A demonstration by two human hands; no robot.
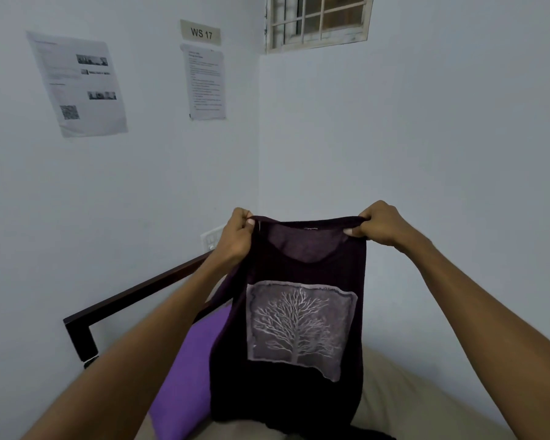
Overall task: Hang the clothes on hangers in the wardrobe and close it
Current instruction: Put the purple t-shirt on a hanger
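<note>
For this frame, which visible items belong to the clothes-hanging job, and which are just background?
Job:
- dark top with tree print, held up at its shoulders
- left hand and right hand, each pinching a shoulder
- purple garment on the bed, likely next

Background:
- WS 17 sign
- wall papers
- window
- bed frame

No hanger or wardrobe shows.

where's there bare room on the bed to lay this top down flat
The widest bare patch is the beige bedding right of the dark top, running to the right wall. A thinner strip shows along the bottom edge. The left is crowded: the purple cloth fills the space toward the dark bed frame. Both hands grip the shoulders.
</note>
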